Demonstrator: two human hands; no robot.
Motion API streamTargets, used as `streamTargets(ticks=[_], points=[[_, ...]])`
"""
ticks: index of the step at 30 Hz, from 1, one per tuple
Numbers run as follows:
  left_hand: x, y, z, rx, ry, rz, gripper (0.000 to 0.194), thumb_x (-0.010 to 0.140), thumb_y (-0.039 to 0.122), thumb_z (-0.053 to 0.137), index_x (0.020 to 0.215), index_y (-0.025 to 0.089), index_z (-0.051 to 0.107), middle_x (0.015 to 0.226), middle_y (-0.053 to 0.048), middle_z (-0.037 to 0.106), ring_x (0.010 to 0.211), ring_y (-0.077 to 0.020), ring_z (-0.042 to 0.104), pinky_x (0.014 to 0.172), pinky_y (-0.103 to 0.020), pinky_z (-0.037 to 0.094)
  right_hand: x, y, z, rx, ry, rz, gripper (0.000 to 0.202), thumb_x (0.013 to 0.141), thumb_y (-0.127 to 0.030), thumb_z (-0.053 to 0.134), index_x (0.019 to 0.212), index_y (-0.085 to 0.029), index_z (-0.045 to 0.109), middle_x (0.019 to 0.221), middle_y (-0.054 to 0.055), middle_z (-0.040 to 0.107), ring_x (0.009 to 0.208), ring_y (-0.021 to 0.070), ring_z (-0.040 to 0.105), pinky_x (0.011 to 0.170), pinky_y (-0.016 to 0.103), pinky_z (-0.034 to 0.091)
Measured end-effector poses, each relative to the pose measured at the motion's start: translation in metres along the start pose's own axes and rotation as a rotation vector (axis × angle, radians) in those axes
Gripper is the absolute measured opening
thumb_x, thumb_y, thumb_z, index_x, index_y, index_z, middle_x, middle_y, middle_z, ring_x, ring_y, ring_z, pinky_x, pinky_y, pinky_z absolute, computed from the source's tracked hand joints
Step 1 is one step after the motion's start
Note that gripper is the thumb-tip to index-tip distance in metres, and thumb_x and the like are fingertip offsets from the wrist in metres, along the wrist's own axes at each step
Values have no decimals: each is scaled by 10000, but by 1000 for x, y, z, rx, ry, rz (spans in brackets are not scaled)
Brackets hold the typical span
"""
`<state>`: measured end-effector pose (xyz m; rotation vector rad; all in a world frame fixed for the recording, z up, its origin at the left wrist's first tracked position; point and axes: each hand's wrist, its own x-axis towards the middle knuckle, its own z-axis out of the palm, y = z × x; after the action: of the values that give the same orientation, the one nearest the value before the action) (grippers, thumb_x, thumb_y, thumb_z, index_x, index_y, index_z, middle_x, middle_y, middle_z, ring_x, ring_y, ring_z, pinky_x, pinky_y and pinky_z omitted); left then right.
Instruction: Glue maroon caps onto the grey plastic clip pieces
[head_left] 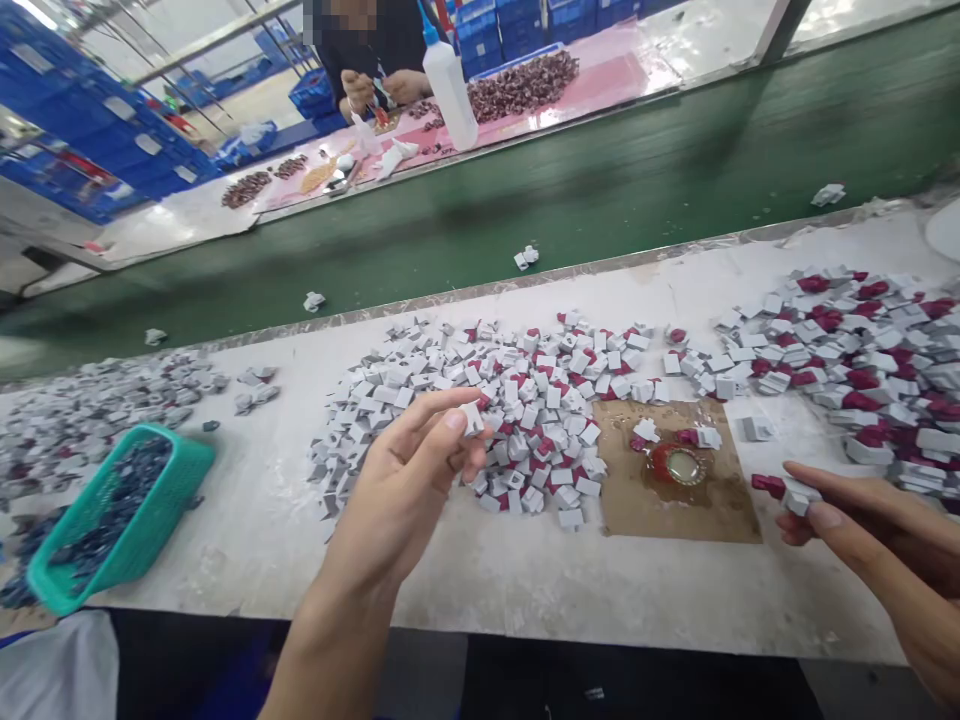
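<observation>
Between thumb and fingers, my left hand (409, 470) pinches a small light-grey plastic part (471, 420), held above the front of a large pile of grey and maroon parts (540, 400). On the right, my right hand (855, 520) grips a grey plastic part with a maroon end (799, 496); the maroon end points left. Just left of that hand lies a brown cardboard sheet (630, 500), wet in its middle. A small round dish (682, 465) with a red rim stands on it, beside a couple of loose grey and maroon parts (706, 437).
A green basket (135, 550) of dark parts stands at the left, near a heap of grey parts (112, 395). Another grey and maroon heap (862, 350) lies right. Beyond the green conveyor belt (637, 160), a co-worker (375, 60) handles parts near a white squeeze bottle (451, 95).
</observation>
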<state>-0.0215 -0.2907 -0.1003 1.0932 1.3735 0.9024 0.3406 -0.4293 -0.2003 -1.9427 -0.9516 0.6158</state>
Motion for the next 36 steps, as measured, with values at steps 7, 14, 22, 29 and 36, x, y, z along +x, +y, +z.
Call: streamTargets(ticks=[7,14,22,29,36], points=[[-4,-21,36,-157,49,-4,336,939,462,1030,1167,300,843,970,-17,852,870,-183,825,780,-239,690,-7,-44,26,224,-89,-112,168,1005,-485,927,1146,-400,966,1084,15,948,890,255,926,768,296,786],[-23,-50,35,176,37,83,264,1031,502,937,1262,389,879,1243,-8,869,1119,-246,839,908,-289,704,-6,-51,34,249,-116,-157,203,1079,-330,884,1263,-387,949,1231,-12,943,1102,231,927,977,295,777],[-51,-72,28,672,-224,534,326,1133,221,737,1388,412,801,1151,3,834,990,-189,841,881,-216,669,-6,-49,35,122,-139,-291,176,1116,-259,819,1239,-334,920,1206,-5,933,1077,204,906,910,270,753],[-63,-100,18,701,-317,532,251,1155,220,700,1366,349,739,1235,-3,842,998,-150,870,914,-165,676,-4,-51,33,53,-134,-362,194,1124,-225,791,1262,-306,900,1188,-2,931,1039,192,897,876,270,743],[-81,-92,38,501,-225,50,219,1131,451,752,1299,367,864,1143,-19,883,977,-212,876,730,-195,693,-3,-53,31,181,-136,-278,202,1081,-224,852,1219,-345,937,1150,-15,932,1010,175,896,895,244,746]])
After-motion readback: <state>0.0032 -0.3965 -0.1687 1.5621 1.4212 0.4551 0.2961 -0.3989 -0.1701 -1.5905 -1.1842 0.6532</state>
